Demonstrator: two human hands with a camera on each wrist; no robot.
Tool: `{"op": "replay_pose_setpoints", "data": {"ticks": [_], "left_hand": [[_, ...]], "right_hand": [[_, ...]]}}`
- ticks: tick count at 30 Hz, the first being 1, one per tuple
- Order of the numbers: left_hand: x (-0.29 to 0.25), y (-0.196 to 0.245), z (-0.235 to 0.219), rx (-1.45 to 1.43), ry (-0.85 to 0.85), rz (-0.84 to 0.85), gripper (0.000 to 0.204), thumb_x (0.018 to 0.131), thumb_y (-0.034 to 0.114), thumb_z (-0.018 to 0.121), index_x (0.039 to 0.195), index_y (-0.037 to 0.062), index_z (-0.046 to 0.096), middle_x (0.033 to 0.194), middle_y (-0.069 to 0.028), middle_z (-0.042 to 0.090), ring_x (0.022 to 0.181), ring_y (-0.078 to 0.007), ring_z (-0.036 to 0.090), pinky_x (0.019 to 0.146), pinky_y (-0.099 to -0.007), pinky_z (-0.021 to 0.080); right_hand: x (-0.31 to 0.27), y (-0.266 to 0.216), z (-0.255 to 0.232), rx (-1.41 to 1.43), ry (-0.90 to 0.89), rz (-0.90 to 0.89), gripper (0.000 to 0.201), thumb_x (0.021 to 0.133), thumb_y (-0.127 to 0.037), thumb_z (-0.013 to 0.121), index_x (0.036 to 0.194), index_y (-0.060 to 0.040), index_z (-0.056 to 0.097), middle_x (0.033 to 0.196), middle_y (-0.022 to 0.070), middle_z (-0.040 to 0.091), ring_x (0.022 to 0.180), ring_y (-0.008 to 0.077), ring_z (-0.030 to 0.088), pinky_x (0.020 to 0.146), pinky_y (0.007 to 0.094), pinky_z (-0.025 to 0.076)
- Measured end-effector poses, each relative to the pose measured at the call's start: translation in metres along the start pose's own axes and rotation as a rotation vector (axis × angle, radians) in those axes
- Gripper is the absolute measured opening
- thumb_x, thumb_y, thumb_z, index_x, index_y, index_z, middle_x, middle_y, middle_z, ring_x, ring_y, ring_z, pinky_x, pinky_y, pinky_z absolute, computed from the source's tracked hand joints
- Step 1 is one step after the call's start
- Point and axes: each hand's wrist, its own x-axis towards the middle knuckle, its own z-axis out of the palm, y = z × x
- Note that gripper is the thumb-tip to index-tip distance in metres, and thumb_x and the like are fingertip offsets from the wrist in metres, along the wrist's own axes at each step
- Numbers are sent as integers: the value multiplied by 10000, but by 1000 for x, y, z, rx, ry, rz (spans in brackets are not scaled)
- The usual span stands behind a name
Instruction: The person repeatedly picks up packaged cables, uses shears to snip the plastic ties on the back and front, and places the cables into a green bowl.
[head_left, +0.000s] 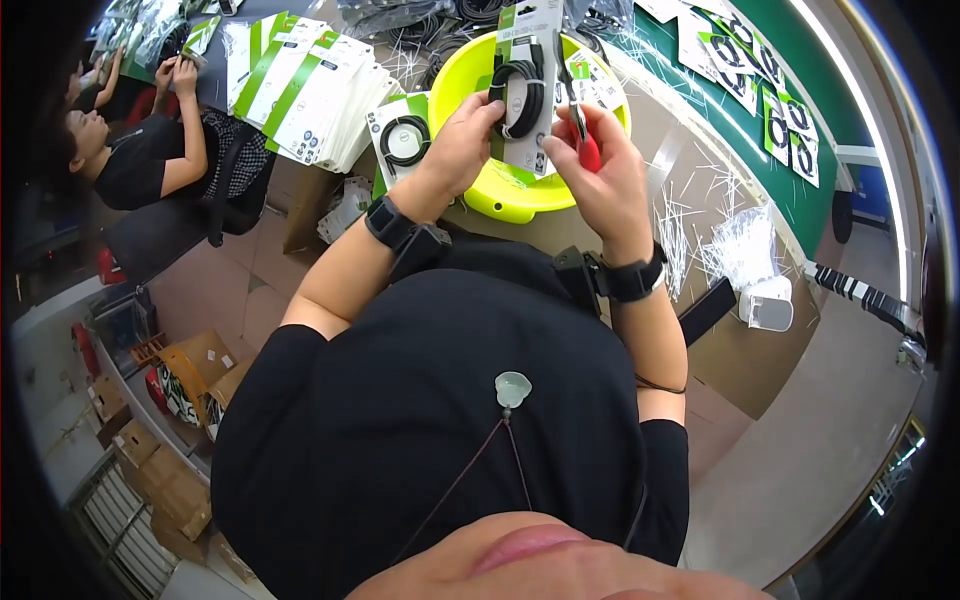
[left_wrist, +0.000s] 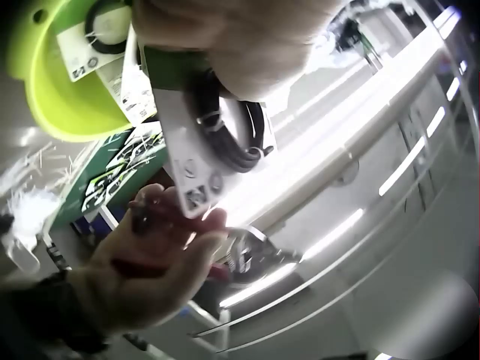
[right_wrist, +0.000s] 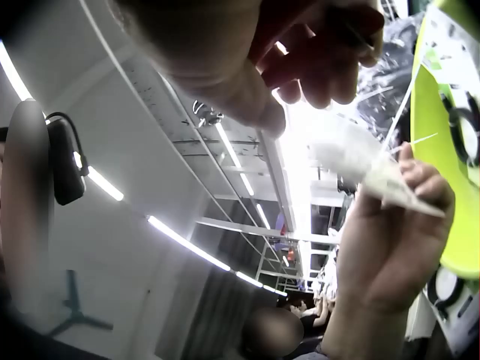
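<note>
My left hand (head_left: pixel 460 150) holds a white and green card (head_left: pixel 527 158) by its side, over a yellow-green basin (head_left: pixel 512 203). A coil of black cable (head_left: pixel 536 95) is fastened to the card's front. In my right hand (head_left: pixel 608 180) I grip red-handled cutting pliers (head_left: pixel 588 150), their metal head beside the card's right edge. The left wrist view shows the pliers' red handle (left_wrist: pixel 142 268) in the right palm, near the card's lower end. A thin white tie (right_wrist: pixel 400 111) sticks up from the card in the right wrist view. Other carded cables (head_left: pixel 600 88) lie inside the basin.
Left of the basin stand another carded cable (head_left: pixel 388 165) and a stack of cards (head_left: pixel 300 95). Loose white ties (head_left: pixel 685 235) and a plastic bag (head_left: pixel 748 245) lie on the right. More carded cables (head_left: pixel 790 130) rest on a green mat (head_left: pixel 700 112). Another person (head_left: pixel 150 150) works at far left.
</note>
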Motion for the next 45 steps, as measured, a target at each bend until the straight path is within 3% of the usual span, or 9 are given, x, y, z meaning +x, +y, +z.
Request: {"op": "replay_pose_setpoints", "data": {"ticks": [3,7,11,15,28,32,36,39,45], "left_hand": [[1,-8,-15,-838,-350,-282,502,952,303,455,1296,-54,378,1015,-111,530,734,-132,495,645,-240,436],[-11,18,-15,-1096,-507,-458,523,952,346,436,1307,-34,375,1016,-119,538,795,-163,533,704,-273,469],[-24,32,-13,-938,-457,-367,568,938,400,440,1309,-27,376,1042,-147,549,876,-201,564,783,-314,491],[-27,35,-14,-1052,-615,-414,613,924,445,445,1306,-30,377,1076,-177,554,950,-249,572,834,-363,497],[-29,19,-22,-949,-565,-420,639,924,486,411,1295,-34,388,1126,-210,551,940,-304,593,811,-418,505],[-30,24,-16,-979,-536,-425,636,930,481,400,1299,-37,385,1098,-214,568,912,-302,607,803,-419,513],[-29,27,-9,-956,-581,-423,638,933,481,395,1310,-33,382,1070,-212,580,891,-302,613,799,-403,521],[-33,26,-7,-888,-524,-486,623,933,468,407,1319,-21,387,1067,-209,579,903,-298,608,797,-385,528],[-33,27,6,-916,-625,-515,581,940,435,416,1312,-10,406,1062,-209,579,905,-298,606,793,-387,534]], "right_hand": [[-12,-18,-21,-79,27,-163,384,786,-118,704,1115,6,550,957,86,638,853,137,604,768,270,484],[-23,-20,-49,-463,17,-278,451,738,-110,726,1143,-25,546,978,96,629,893,191,608,801,310,471],[-29,-18,-50,-805,-14,-290,476,693,-95,717,1141,-63,561,993,97,619,932,257,587,815,362,446],[-26,-4,-44,-861,-19,-232,490,668,-95,710,1137,-89,570,1006,88,615,944,271,567,810,383,424],[-18,-5,-36,-865,-10,-305,464,654,-137,738,1092,-84,592,947,63,610,897,246,566,785,367,418],[-17,-1,-41,-769,-182,-35,481,669,-97,704,1133,-90,578,990,94,614,916,269,574,812,376,430],[-10,8,-40,-476,-45,-70,498,661,-79,700,1144,-92,576,984,95,613,918,272,573,822,381,429],[-8,-7,-37,-727,-5,-353,514,657,-66,696,1154,-92,571,987,93,611,920,274,570,815,382,428],[-3,-15,-22,-781,3,-391,522,653,-70,700,1158,-98,566,994,92,608,925,277,564,809,373,423]]}}
